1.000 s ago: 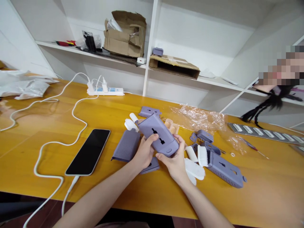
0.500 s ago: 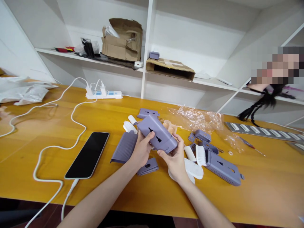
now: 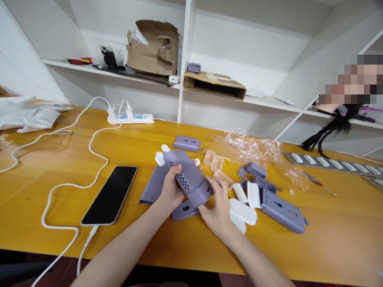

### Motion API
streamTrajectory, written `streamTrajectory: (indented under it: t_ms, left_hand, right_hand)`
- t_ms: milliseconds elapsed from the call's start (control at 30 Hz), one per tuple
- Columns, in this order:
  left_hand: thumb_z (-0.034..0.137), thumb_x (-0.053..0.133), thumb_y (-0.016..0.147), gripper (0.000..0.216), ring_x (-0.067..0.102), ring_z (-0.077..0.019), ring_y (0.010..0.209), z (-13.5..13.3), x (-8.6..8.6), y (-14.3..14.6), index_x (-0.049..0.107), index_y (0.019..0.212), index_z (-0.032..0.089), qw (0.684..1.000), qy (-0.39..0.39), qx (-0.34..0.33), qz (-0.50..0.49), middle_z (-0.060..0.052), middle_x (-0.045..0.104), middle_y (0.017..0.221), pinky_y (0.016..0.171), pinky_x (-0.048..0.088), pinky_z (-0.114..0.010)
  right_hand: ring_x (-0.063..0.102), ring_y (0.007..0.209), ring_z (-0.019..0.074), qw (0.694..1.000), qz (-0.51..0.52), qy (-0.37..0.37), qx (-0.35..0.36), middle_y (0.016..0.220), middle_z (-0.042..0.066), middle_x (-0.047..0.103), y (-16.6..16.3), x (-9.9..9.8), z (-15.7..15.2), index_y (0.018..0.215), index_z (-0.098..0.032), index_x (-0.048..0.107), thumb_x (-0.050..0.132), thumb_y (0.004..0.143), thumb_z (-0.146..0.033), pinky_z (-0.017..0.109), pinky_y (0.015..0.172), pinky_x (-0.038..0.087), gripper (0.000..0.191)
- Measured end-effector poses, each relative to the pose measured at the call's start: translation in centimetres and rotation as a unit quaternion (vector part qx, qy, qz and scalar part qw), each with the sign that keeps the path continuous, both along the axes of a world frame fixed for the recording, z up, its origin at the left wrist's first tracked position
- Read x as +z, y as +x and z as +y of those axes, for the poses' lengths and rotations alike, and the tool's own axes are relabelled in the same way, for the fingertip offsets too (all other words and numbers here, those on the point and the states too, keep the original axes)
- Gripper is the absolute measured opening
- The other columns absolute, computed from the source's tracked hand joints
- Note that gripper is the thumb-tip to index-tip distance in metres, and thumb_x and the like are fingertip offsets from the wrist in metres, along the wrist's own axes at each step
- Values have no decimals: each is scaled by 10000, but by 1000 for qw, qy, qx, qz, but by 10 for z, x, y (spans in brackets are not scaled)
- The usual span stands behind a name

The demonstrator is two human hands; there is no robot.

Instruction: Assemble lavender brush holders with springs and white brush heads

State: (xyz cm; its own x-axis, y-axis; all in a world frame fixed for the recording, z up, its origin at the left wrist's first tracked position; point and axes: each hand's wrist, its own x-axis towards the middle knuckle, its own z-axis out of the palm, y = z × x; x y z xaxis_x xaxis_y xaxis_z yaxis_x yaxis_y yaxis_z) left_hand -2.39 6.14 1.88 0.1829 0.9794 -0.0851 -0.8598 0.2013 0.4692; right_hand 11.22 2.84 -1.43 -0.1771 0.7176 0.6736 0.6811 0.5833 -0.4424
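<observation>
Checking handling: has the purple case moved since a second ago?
Yes. The purple case has rolled over, perforated side now up, and shifted slightly toward the phone.

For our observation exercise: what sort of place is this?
Probably an assembly workroom: a purple plastic housing being handled, matching parts and white brushes across the orange worktable, cardboard boxes on white shelves.

Bare left hand [image 3: 171, 192] and right hand [image 3: 218, 213], slender uncovered forearms.

We read no text anywhere: the blue label on the power strip [image 3: 131, 118] is too small, the purple case [image 3: 188, 181] shows none.
</observation>
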Motion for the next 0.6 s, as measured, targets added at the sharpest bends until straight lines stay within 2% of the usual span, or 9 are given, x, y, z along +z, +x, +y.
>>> streamTrajectory:
  t_ms: [167,333,467,600]
  left_hand:
    - [336,532,632,420,587,-296,1028,0,-1,-3,599,1013,172,999,51,5,-9,-68,685,944,870,467,-414]
    - [318,521,576,474,573,-308,1048,-2,-5,1,591,1026,185,997,52,34,37,-72,682,967,861,471,-419]
    - [339,547,528,514,571,-322,1041,-7,-6,6,590,1015,179,997,59,10,37,-90,680,952,853,470,-430]
    - [365,604,488,549,572,-331,1028,-12,-6,10,592,1004,179,996,77,5,53,-100,675,953,844,469,-433]
  right_hand:
    - [476,1163,281,996,13,-90,15,1249,116,476,0,-2,1,1350,-241,270,568,686,-134,482,944,424,736]
    - [398,1249,306,987,14,-159,30,1367,167,384,-4,-6,0,1397,-177,157,526,683,-99,515,975,386,808]
    - [452,1193,332,988,22,-155,2,1323,198,420,-8,-1,-4,1369,-149,193,589,647,-166,513,929,425,823]
    - [521,1105,323,984,22,-174,-12,1240,197,481,-10,7,-8,1312,-141,271,597,655,-235,489,877,460,739]
